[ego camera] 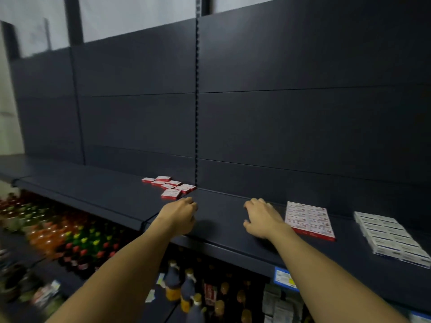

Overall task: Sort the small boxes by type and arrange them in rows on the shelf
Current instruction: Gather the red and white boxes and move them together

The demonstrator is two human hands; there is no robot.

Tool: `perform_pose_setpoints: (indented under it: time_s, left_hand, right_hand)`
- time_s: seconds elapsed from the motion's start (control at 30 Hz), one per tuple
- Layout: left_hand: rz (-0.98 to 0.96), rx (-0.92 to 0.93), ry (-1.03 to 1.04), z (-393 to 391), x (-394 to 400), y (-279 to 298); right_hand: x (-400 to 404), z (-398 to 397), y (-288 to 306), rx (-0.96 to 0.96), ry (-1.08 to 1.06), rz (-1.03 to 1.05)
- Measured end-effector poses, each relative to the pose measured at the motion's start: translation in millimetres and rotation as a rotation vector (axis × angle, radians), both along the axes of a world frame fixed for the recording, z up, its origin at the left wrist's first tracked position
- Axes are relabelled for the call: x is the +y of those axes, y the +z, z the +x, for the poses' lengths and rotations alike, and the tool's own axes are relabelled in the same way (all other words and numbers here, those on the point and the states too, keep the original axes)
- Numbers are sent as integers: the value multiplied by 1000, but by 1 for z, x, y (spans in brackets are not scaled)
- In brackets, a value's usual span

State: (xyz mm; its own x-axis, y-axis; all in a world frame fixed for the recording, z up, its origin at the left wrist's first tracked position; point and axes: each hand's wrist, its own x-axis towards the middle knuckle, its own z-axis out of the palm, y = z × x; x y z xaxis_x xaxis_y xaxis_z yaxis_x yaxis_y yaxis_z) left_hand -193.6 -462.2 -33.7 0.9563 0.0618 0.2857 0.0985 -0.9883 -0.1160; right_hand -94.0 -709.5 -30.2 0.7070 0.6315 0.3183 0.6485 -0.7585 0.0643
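Just beyond my left hand (180, 212), on the dark metal shelf (98, 190), lies the loose cluster of small flat red-and-white boxes (169, 185); I count about seven. Their long axes point various ways. The left hand, fingers loosely curled and holding nothing, is much the nearer. My right hand (262, 219) rests spread and relaxed, just beside the finished red-edged block (309, 220). Further right sits one block of white boxes (391, 238).

Dark slotted back panels (303, 113) above; pale wall (130, 12) behind; blurred drink bottles (77, 241) on lower shelving.
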Motion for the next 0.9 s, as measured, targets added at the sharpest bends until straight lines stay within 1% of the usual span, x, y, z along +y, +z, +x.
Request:
perform_pose_setpoints:
  time_s: [0.2, 0.47, 0.63, 0.9]
  left_hand:
    - [14, -27, 53, -31, 51, 12]
    - [2, -89, 79, -46, 124, 30]
    - [-80, -120, 110, -49, 164, 30]
    - [-110, -54, 179, -46, 224, 21]
  right_hand:
    - [76, -26, 10, 6, 70, -4]
    - [155, -39, 18, 10, 67, 16]
    - [197, -38, 18, 27, 46, 35]
    - [251, -30, 21, 29, 52, 28]
